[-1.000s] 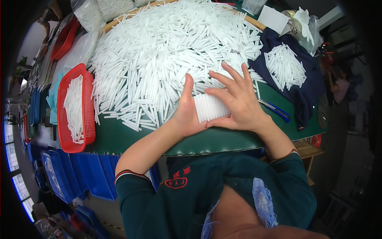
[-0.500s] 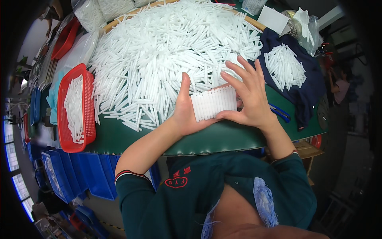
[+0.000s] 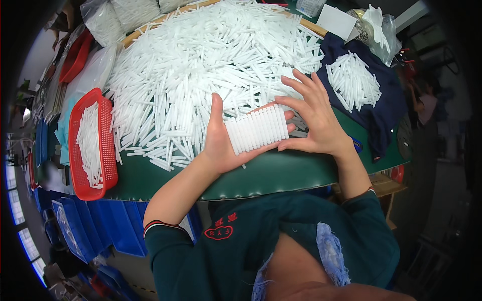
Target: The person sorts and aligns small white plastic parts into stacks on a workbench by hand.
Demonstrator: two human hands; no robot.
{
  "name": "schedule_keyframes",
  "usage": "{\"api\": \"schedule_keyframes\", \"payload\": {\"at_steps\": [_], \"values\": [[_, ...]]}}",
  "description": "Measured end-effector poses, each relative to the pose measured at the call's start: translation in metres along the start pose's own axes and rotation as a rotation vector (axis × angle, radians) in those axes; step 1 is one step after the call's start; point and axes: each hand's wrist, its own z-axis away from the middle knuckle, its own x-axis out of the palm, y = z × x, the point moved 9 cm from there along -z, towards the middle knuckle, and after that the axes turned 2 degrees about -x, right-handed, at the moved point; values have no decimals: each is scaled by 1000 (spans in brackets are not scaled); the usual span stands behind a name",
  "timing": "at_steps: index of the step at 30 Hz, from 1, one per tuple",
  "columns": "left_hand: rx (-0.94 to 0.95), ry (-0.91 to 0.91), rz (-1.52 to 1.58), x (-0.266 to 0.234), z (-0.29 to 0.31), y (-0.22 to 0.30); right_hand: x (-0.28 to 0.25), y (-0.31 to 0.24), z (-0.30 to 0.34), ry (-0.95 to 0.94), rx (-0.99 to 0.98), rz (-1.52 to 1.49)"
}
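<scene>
White sticks (image 3: 256, 130) lie side by side across our flattened left hand (image 3: 221, 146). Our right hand (image 3: 319, 124), fingers spread, frames their end; we should keep them level.

Smooth white plastic, by the look, in the row of sticks (image 3: 257, 129) across the left hand (image 3: 220, 147); the same in the loose heap (image 3: 196, 70) beyond both hands. Under the hands, glossy, smooth green covering on the worktop (image 3: 261, 174). Left of the left hand, perforated red plastic in the basket (image 3: 109, 145); lower left, smooth blue plastic in the bins (image 3: 120, 220). Right of the right hand (image 3: 320, 129), matt, creased navy cloth (image 3: 374, 125); beyond it, matt white paper (image 3: 336, 21) and crinkled clear plastic in the bag (image 3: 389, 40).
</scene>
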Motion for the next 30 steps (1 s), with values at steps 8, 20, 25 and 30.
{"api": "schedule_keyframes", "payload": {"at_steps": [8, 20, 25, 30], "values": [[8, -2, 28, -1, -1, 1, 5, 1, 0, -33, -19, -72], [37, -9, 2, -3, -2, 7, 6, 0, 0, -26, -25, -31], [32, -14, 9, -2, -3, 7, 7, 0, 0, -28, -28, -30], [39, -8, 13, -2, -2, 7, 7, -1, -1, -39, -33, -30]]}}
